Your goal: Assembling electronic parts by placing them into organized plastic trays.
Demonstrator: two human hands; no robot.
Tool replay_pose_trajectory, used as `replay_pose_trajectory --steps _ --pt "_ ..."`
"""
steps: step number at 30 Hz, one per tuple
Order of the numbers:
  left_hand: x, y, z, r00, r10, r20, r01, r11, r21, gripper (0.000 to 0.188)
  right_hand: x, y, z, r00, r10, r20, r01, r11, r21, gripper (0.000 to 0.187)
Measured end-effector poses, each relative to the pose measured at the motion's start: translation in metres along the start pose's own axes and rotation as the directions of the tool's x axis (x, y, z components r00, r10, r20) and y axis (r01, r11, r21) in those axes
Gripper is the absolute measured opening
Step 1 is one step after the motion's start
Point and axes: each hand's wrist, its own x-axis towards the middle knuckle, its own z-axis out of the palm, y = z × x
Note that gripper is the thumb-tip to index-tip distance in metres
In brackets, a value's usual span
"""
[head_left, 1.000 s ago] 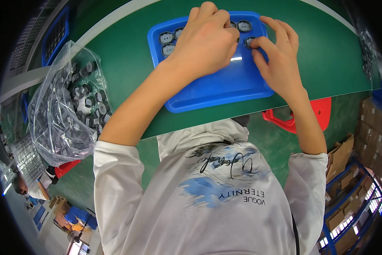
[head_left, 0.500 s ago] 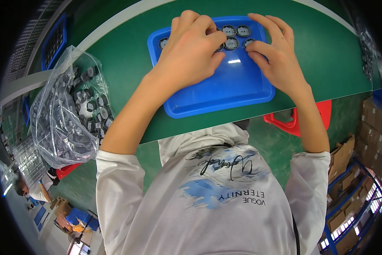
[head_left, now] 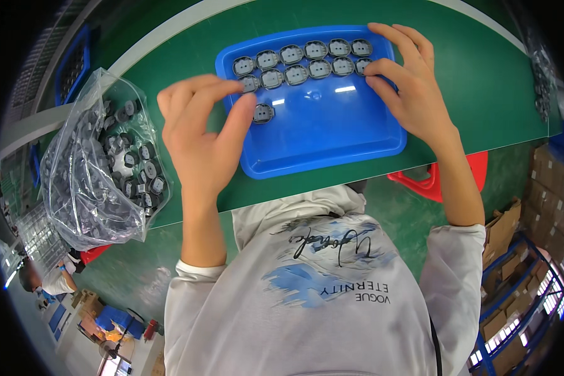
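Grey rounded plastic parts with small dark holes lie in a blue tray (head_left: 332,141), several to a row in two rows along its far side. One more grey part (head_left: 263,113) lies below the rows at the left. My left hand (head_left: 200,135) is over the tray's left edge, thumb and forefinger apart, holding nothing visible; its forefinger tip is by the leftmost part (head_left: 249,84) of the second row. My right hand (head_left: 413,91) reaches over the right rim with its fingers spread. Its fingertips are at the second row's rightmost part (head_left: 361,66), partly covering it.
A clear plastic bag (head_left: 97,182) full of similar grey parts stands left of the tray on the green table (head_left: 482,94). A red stool (head_left: 467,175) is below the table edge at right. Cardboard boxes and blue shelving (head_left: 520,301) stand at lower right; another person is far left.
My left hand has moved left and nearer to me from over the part rows, and its fingers have spread. The rows now show. My right hand has hardly moved.
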Motion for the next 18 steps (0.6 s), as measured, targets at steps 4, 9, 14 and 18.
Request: replay_pose_trajectory --steps 4,9,14,18 --pt "-0.023 -0.003 -0.001 0.988 -0.157 -0.003 0.156 0.985 -0.070 0.022 0.002 -0.001 0.001 1.000 0.001 -0.014 -0.001 1.000 0.003 0.014" --pt "-0.035 -0.011 -0.001 0.987 -0.163 0.001 0.162 0.983 -0.083 0.026 0.002 0.000 0.002 1.000 0.020 -0.014 -0.020 1.000 0.003 0.017" --pt "-0.037 -0.006 0.000 0.988 -0.152 0.014 0.152 0.986 -0.061 0.032 0.006 0.004 -0.001 0.998 0.042 -0.054 -0.045 0.997 -0.063 0.027" --pt "-0.038 -0.006 0.002 0.993 -0.090 0.081 0.092 0.996 -0.017 0.034 0.009 0.003 0.000 0.999 0.034 -0.006 -0.035 0.995 -0.089 0.035"
